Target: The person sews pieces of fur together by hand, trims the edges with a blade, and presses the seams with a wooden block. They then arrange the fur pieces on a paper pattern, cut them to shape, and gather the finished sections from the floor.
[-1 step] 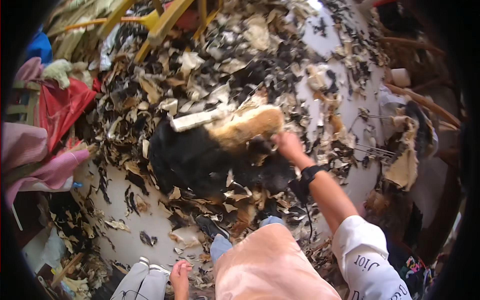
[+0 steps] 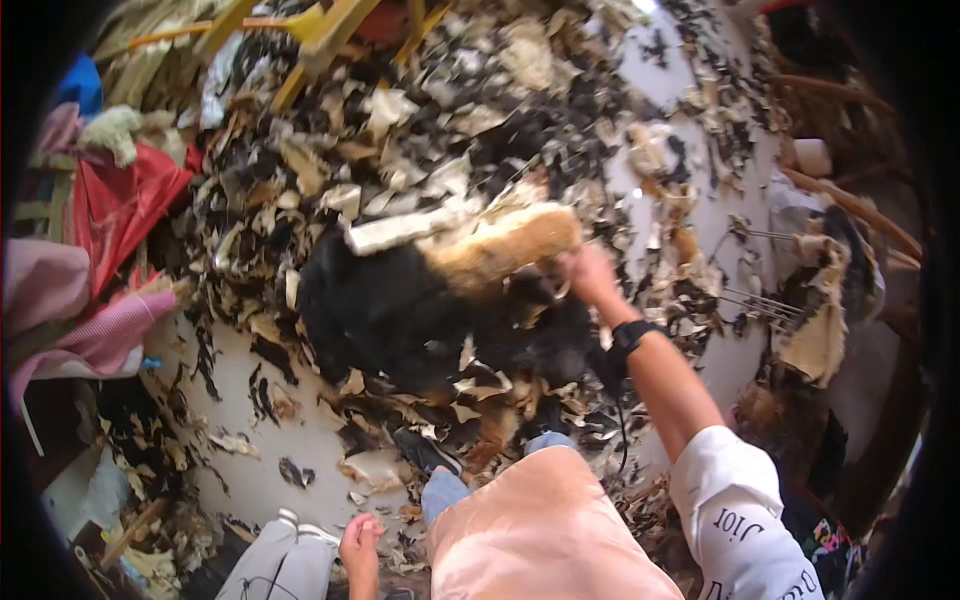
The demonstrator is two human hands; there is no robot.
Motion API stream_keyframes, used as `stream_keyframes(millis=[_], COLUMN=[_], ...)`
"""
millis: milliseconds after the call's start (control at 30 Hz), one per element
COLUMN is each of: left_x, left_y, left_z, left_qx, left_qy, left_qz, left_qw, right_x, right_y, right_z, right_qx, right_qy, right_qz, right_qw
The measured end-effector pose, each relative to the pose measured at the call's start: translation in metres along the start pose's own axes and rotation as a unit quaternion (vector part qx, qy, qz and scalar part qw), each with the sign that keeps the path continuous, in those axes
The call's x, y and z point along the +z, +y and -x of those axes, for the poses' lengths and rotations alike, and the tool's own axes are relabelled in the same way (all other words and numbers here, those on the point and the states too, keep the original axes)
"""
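A large black fur piece (image 2: 380,310) lies across the heap in the middle. Along its upper part runs a tan fur strip (image 2: 510,240), with a pale, flat, narrow piece (image 2: 405,230) at its left end. My right hand (image 2: 590,272), a black band on its wrist, is closed at the right edge of the fur; its fingertips are partly blurred. My left hand (image 2: 361,532) is low down, left of the peach apron (image 2: 540,520) and away from the fur. Its fingers are curled; whatever they may hold is hidden.
Black, tan and cream fur scraps (image 2: 480,120) cover much of the pale floor (image 2: 260,450). Wooden legs (image 2: 335,40) stand at the top, red sheeting (image 2: 125,215) at left. Metal prongs (image 2: 760,300) stick out at right. Another person's grey trousers (image 2: 280,565) show at lower left.
My right hand and the tan end of the fur sit slightly farther right and up. The view has shifted a little too. My left hand has barely moved.
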State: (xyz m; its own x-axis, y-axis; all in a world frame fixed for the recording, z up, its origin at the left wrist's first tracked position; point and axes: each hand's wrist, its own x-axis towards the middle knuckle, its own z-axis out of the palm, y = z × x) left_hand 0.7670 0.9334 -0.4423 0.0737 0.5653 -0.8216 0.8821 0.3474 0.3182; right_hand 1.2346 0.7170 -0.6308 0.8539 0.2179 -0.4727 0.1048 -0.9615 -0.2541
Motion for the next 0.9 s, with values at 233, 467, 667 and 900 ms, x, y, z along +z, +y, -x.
stream_keyframes(millis=[233,467,667,900], left_x=[0.015,0.023,0.048,-0.045], left_y=[0.015,0.086,0.135,0.085], left_z=[-0.038,-0.035,-0.031,-0.061], left_qx=[0.020,0.045,-0.142,0.036], left_qy=[0.001,-0.073,-0.220,-0.002], left_qz=[0.062,0.159,0.249,0.241], left_qw=[0.998,0.984,0.932,0.970], right_x=[0.048,-0.011,0.025,0.017], right_y=[0.020,-0.091,-0.155,-0.135], right_z=[-0.036,0.096,0.254,0.293], right_qx=[0.118,-0.096,-0.556,-0.451], right_qy=[0.011,-0.177,-0.230,-0.301], right_qz=[-0.237,-0.254,-0.149,-0.236], right_qw=[0.964,0.946,0.785,0.806])
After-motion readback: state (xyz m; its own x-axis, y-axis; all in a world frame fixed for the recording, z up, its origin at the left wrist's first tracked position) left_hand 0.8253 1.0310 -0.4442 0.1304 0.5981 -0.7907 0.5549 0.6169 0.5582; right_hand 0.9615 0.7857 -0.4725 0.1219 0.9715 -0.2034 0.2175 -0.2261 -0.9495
